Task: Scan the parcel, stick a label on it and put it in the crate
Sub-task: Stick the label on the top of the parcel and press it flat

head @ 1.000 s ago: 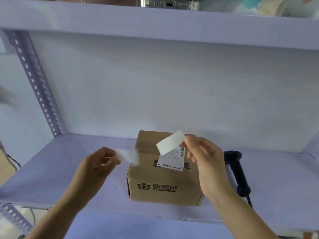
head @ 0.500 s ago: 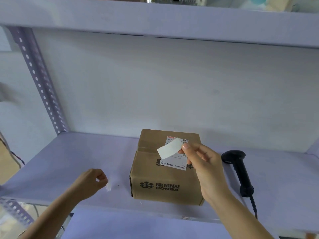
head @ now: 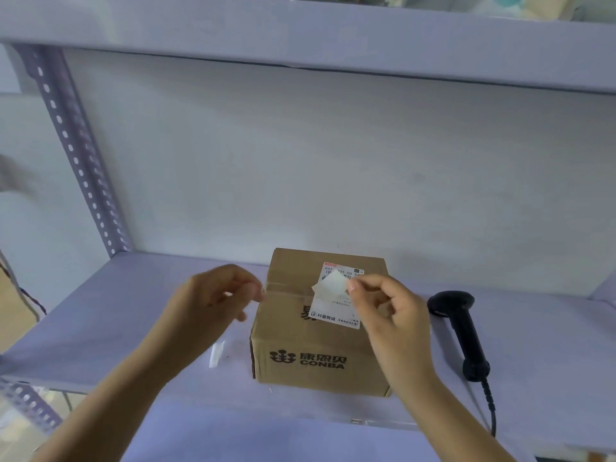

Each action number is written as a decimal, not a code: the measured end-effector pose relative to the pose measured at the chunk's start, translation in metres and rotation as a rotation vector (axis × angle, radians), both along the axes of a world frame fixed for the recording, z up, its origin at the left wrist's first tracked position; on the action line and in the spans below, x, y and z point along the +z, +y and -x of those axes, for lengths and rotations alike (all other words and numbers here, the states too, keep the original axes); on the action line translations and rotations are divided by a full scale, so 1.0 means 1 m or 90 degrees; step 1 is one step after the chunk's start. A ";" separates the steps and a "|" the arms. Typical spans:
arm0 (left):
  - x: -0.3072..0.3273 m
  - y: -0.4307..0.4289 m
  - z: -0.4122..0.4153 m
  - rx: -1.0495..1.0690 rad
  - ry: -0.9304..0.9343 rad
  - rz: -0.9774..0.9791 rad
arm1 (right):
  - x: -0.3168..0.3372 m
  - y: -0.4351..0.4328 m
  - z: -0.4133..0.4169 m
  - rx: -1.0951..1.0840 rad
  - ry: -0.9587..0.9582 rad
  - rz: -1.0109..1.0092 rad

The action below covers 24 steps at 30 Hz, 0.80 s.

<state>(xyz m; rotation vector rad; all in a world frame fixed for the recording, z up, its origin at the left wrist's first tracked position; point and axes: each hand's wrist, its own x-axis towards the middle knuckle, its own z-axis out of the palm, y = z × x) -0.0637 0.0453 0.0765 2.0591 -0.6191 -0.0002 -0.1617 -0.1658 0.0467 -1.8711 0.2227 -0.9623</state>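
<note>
We see the parcel (head: 320, 328), a brown cardboard box printed with "CONBA" on its near face, sitting on the pale shelf (head: 100, 311) roughly in the middle, its near edge close to the shelf's front lip. A printed shipping slip (head: 336, 315) is already stuck across its top, folding down over the front edge. Just above that slip, our right hand (head: 393, 311) pinches a small blank white label (head: 331, 285) between thumb and forefinger, the label tilted and hovering over the box's top; we cannot tell whether it touches the cardboard. Our left hand (head: 213, 305) hangs over the shelf beside the box's left top corner, fingers curled loosely inward with the tips near one another; it is blurred, and we cannot tell whether anything is held in it. Below that hand, a small strip of white backing paper (head: 216, 355) lies on the shelf just left of the box. To the right of the parcel, well clear of it, a black handheld scanner (head: 461, 331) lies on the shelf with its head toward the wall and its cable (head: 490, 408) trailing off the front edge. A perforated metal upright (head: 76, 151) rises at the left, and another shelf board (head: 300, 38) spans overhead.
</note>
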 end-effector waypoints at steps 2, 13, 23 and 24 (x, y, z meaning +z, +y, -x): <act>0.007 -0.018 0.018 -0.063 0.084 0.064 | 0.001 0.006 -0.001 -0.034 -0.038 0.110; -0.007 -0.063 0.041 -0.088 0.252 0.241 | -0.015 0.011 0.002 -0.199 -0.047 0.510; -0.016 -0.071 0.025 -0.011 0.245 0.285 | -0.009 -0.001 0.008 -0.027 -0.033 0.181; -0.016 -0.070 0.023 -0.015 0.244 0.289 | -0.007 -0.005 0.007 -0.023 -0.011 0.056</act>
